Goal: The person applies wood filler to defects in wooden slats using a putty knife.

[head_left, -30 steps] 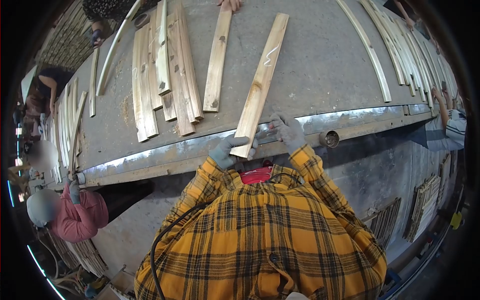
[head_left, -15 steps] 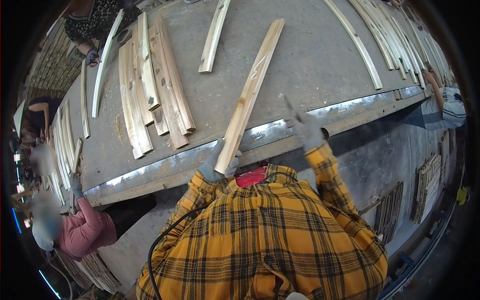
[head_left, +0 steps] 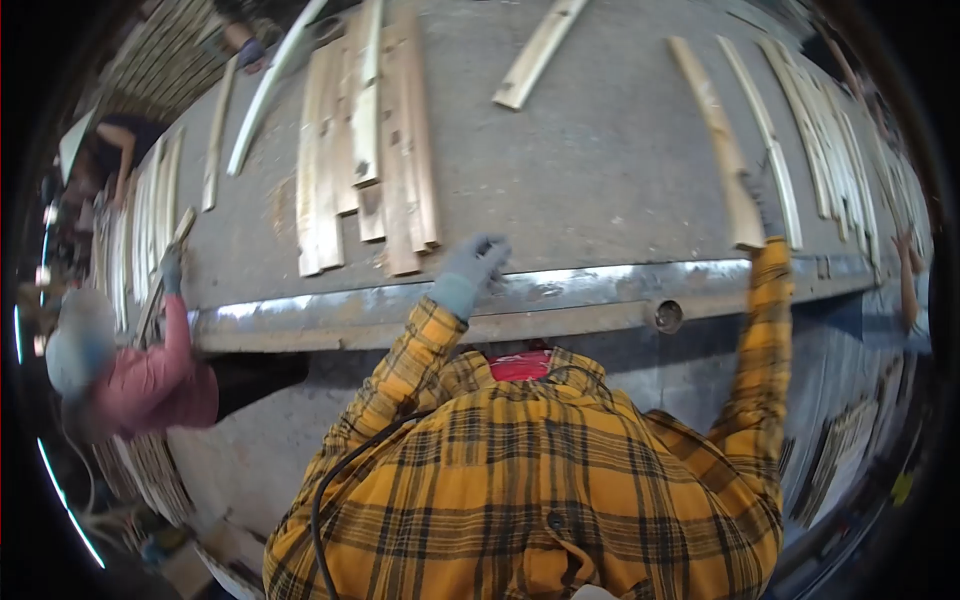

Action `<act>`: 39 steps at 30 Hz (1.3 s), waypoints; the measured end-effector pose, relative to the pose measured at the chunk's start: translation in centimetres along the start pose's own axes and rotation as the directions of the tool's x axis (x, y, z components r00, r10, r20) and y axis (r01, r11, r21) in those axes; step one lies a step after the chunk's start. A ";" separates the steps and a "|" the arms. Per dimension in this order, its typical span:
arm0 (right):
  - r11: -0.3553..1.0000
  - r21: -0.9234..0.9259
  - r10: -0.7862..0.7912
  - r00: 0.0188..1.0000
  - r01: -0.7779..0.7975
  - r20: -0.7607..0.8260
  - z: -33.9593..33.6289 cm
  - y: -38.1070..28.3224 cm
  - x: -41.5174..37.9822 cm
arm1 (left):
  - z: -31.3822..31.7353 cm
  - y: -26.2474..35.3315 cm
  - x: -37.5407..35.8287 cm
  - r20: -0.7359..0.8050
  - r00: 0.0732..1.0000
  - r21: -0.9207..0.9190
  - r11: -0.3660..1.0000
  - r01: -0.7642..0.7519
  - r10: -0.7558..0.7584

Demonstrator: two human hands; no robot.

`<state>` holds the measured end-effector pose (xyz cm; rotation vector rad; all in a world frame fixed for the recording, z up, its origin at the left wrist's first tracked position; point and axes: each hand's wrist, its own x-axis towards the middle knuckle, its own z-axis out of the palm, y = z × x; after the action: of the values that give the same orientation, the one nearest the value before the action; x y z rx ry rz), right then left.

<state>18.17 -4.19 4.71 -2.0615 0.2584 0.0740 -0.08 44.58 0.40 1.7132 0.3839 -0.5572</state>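
Note:
My left hand [head_left: 474, 270], in a grey glove, is held over the metal edge of the table with its fingers loosely apart and nothing in them. Out to the right, my gloved right hand [head_left: 758, 202] is at the near end of a wooden board [head_left: 712, 135], gripping its right side. Motion blurs those fingers, and a thin dark pen-like thing seems to stick up from them. Just right of that board lies a paler narrow strip [head_left: 762, 130]. Another board [head_left: 540, 52] rests at the far middle.
Several boards [head_left: 325, 190] lie side by side left of centre on the grey table [head_left: 580, 170]. More strips [head_left: 822, 150] lie far right. A metal strip [head_left: 590, 278] edges the table, with a round hole [head_left: 668, 316] below it. A co-worker in pink [head_left: 160, 385] stands at left; others are around the table.
The board has gone from my left hand to the table at right, with my right hand reaching out to it. My left hand has let go and opened. The view has turned slightly.

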 end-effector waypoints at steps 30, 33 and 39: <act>0.813 0.390 0.110 0.771 -0.433 0.627 32.1 -8.9 -17.9 | 6.2 1.1 -7.0 -0.283 0.842 0.910 0.405 0.084 0.460; 0.841 0.163 0.297 0.692 -0.516 0.658 30.2 -8.8 -18.4 | 5.0 2.1 -8.8 -0.341 0.871 0.825 0.556 0.098 0.353; 0.417 0.510 0.239 0.632 -0.752 0.737 31.6 -6.0 -19.7 | 1.7 -6.0 -5.0 0.016 0.994 -0.257 0.960 0.111 -0.111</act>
<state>2.00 29.19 -2.28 -0.8797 0.4689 0.8284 -7.70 44.43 -1.96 1.4476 0.5310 -0.5636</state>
